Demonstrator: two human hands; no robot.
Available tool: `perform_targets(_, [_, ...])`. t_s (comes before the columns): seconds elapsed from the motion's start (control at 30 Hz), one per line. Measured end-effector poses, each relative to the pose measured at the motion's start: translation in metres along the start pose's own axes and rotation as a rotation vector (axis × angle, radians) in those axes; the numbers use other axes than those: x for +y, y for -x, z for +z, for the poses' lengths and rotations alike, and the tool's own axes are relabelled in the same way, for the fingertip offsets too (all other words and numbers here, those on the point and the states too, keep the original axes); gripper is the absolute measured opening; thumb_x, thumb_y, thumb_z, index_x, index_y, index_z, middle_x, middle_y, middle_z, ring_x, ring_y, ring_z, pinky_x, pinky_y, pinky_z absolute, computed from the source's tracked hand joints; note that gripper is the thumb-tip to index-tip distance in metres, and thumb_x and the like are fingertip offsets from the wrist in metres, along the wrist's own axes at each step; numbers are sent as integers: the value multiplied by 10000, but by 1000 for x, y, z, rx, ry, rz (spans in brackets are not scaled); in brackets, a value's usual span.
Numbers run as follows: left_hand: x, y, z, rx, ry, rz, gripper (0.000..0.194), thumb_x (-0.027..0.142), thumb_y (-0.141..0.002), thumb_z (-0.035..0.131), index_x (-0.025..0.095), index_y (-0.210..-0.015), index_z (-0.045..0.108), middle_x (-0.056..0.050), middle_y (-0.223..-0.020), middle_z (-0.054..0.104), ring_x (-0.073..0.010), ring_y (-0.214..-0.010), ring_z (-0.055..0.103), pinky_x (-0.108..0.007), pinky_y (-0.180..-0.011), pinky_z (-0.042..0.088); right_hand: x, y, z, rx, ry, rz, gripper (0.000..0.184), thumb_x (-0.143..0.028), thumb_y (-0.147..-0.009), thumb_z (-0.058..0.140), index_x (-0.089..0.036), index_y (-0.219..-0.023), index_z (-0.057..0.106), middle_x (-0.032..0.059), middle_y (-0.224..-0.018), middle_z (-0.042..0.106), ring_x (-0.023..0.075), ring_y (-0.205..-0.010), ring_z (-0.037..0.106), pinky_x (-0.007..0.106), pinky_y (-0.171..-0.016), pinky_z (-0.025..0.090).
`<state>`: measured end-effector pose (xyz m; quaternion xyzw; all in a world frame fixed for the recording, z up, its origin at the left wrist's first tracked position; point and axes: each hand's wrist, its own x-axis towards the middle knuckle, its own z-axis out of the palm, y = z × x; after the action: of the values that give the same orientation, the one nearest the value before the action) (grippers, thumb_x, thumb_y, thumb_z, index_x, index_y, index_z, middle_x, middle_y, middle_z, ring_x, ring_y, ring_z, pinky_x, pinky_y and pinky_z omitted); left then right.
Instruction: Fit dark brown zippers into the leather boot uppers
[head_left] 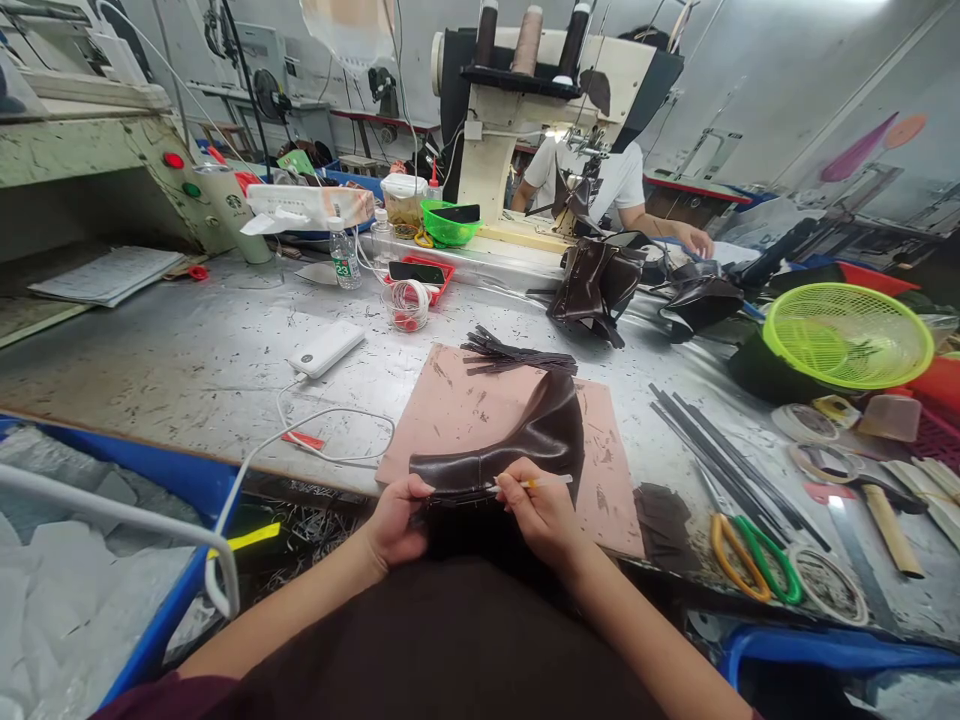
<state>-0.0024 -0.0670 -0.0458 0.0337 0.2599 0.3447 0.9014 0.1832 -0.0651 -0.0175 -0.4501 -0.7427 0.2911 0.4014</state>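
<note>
A dark brown, shiny leather boot upper [529, 435] lies over the front of a pinkish board [439, 415], its narrow end to the left. My left hand [396, 522] pinches the near edge of that end between thumb and fingers. My right hand [546, 518] is closed around a thin pen-like tool [553, 481] with a pale and yellow shaft. The tool's tip points left and reaches the upper's lower edge; I cannot tell exactly what kind it is. A pile of dark strips [517, 352] rests on the board's far side.
At right are orange- and green-handled scissors [757, 560], long dark strips [731, 460], a hammer [892, 530] and a green basket [847, 335]. A white power bank [328, 348] with its cable sits left. Behind stand a sewing machine [480, 150], more leather uppers [596, 285] and a co-worker [622, 185].
</note>
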Motion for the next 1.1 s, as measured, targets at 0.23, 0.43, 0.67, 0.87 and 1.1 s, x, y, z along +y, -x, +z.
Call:
perform_targets(0.23, [1, 0, 0, 35, 12, 5, 325, 179, -579, 431, 55, -750, 678, -111, -693, 681, -265, -797, 623, -369, -824, 414, -1, -1, 0, -2, 42, -26, 269, -269, -861, 384, -188, -621, 473, -11, -540, 497, 96, -469, 475, 205, -470, 371])
perform_targets(0.43, [1, 1, 3, 82, 14, 8, 318, 172, -575, 425, 65, -737, 677, -99, -665, 678, -259, -766, 626, -369, -811, 425, -3, 0, -1, -11, 23, -26, 265, -265, -860, 385, -189, -623, 475, -10, -551, 503, 95, -482, 483, 203, -479, 379])
perform_targets(0.67, [1, 0, 2, 86, 17, 5, 311, 167, -572, 429, 51, -729, 672, -110, -668, 677, -260, -747, 627, -365, -791, 437, -3, 1, -1, -7, 21, -30, 259, -254, -859, 393, -186, -624, 478, -16, -545, 486, 89, -473, 470, 201, -471, 374])
perform_targets(0.87, [1, 0, 0, -38, 46, 2, 312, 162, -593, 439, 44, -764, 672, -111, -694, 682, -258, -762, 629, -352, -794, 435, -1, 1, 0, -15, 22, -38, 251, -264, -864, 388, -186, -646, 485, -8, -574, 512, 91, -494, 484, 200, -475, 386])
perform_targets(1.1, [1, 0, 2, -8, 21, 12, 376, 168, -590, 431, 48, -852, 672, -99, -726, 690, -264, -801, 627, -369, -841, 409, -2, 2, -1, -14, 23, -70, 240, -251, -861, 394, -192, -645, 481, -5, -578, 511, 97, -503, 485, 210, -482, 392])
